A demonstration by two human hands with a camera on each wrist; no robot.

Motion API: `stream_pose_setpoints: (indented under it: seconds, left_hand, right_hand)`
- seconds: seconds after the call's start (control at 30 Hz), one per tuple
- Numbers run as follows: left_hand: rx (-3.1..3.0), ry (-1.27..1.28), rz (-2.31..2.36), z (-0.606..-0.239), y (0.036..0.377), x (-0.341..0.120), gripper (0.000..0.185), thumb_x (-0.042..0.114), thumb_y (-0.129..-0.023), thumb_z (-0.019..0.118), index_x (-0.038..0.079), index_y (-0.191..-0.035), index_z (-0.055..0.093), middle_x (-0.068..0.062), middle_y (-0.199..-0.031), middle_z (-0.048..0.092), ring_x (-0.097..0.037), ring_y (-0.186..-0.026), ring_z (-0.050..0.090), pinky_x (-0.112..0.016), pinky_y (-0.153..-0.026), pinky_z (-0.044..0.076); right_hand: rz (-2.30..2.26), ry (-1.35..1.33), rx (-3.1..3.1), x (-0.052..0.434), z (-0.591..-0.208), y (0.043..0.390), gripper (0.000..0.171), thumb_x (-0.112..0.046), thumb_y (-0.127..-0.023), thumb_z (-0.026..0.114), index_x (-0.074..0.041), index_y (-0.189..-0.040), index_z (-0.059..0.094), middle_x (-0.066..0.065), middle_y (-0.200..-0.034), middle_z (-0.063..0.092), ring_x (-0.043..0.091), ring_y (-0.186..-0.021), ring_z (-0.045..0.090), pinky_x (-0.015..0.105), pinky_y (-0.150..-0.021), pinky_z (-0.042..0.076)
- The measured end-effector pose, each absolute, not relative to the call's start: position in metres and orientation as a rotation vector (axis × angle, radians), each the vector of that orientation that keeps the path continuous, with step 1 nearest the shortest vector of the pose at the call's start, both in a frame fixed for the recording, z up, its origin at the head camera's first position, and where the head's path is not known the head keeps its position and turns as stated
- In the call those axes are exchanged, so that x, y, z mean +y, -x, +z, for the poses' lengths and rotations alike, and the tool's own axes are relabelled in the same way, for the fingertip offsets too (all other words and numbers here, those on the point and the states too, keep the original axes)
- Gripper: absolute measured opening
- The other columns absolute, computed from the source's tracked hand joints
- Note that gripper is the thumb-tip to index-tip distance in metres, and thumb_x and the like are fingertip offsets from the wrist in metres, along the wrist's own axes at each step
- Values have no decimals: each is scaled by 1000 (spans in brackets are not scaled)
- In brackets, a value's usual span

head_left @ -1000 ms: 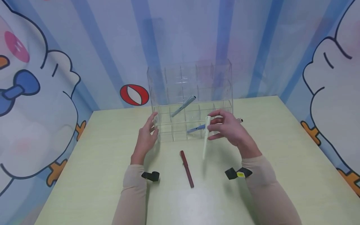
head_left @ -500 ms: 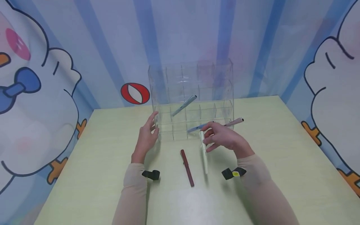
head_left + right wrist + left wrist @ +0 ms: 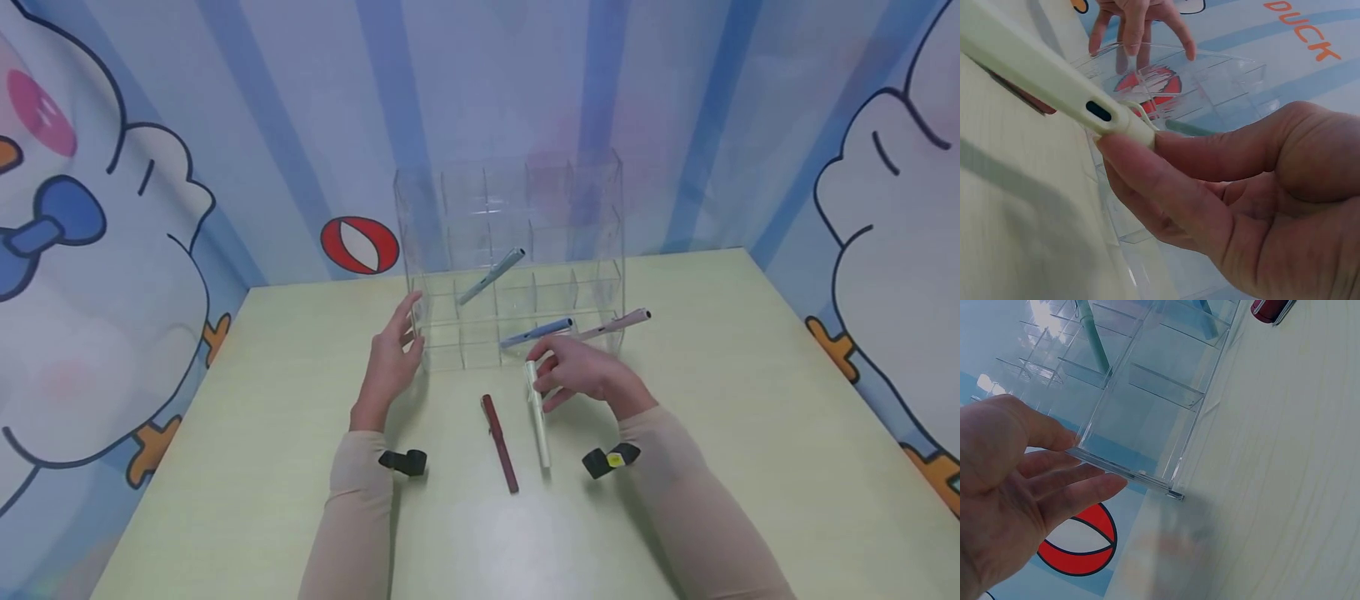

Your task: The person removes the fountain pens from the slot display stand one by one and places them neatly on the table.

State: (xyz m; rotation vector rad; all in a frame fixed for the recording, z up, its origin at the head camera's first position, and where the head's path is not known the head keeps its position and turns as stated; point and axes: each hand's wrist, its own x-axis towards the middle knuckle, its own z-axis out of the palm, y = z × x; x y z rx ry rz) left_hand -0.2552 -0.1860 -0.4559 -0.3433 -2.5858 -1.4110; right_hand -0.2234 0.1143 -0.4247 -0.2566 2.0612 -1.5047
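Cream pen (image 3: 537,414): long, slim, pale ivory barrel with dark oval window on side, clip seen at upper end in right wrist view. Laid lengthwise on table, near end pointed toward person, far end just short of clear rack's front edge; upper end is pinched between thumb and fingers. Red pen lain just beside it on left, roughly parallel, apart.

Clear acrylic rack (image 3: 517,275): transparent, divided into small compartments in stepped rows, stood upright at table's far side; left front corner is touched by straight fingers.
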Motion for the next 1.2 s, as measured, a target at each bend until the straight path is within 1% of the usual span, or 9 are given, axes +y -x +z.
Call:
stream_pose_setpoints:
  seconds: [0.17, 0.27, 0.53, 0.87, 1.03, 1.2]
  left_hand:
    - [-2591, 347, -1413, -455, 254, -186, 70, 0, -98, 57, 30, -156, 32, -16, -153, 43, -39, -128, 54, -50, -102, 47]
    - [-2587, 350, -1414, -455, 254, -186, 70, -2, -98, 57, 27, -156, 32, -17, -153, 44, -40, -128, 54, -51, -101, 48]
    - [-2600, 336, -1399, -455, 253, -186, 71, 1, -99, 57, 34, -156, 31, -16, -154, 42, -40, -129, 53, -49, -102, 48]
    - [-2603, 333, -1379, -457, 255, -186, 69, 1, -99, 58, 27, -157, 32, -19, -153, 42, -40, -128, 54, -51, -101, 48]
    - [-2604, 332, -1391, -457, 254, -186, 71, 0, -98, 58, 30, -157, 31, -18, -154, 41, -40, -129, 53, -51, -101, 48]
    - [-2602, 336, -1392, -455, 254, -186, 70, 1, -98, 58, 29, -156, 32, -18, -154, 41, -40, -128, 54, -52, -100, 48]
  right_hand:
    - [-1467, 268, 2065, 110, -432, 225, 48, 13, -91, 59, 11, -136, 43, 22, -99, 53, 30, -85, 63, 43, -73, 62]
    - [-1453, 257, 2077, 108, -433, 225, 47, 13, -90, 60, 10, -135, 44, 22, -99, 53, 30, -81, 64, 42, -72, 62]
    - [-1447, 200, 2079, 100, -436, 224, 46, 13, -90, 61, 10, -132, 45, 20, -98, 53, 29, -79, 64, 40, -72, 62]
    - [-1434, 203, 2107, 90, -446, 222, 43, 14, -88, 62, 11, -128, 47, 18, -93, 54, 26, -74, 66, 39, -72, 62]
    - [-1425, 210, 2124, 85, -451, 221, 42, 15, -86, 64, 12, -125, 49, 16, -90, 53, 25, -74, 66, 38, -72, 62]
    - [-1400, 215, 2148, 82, -451, 221, 40, 16, -85, 64, 11, -123, 52, 14, -88, 53, 26, -73, 67, 38, -71, 62]
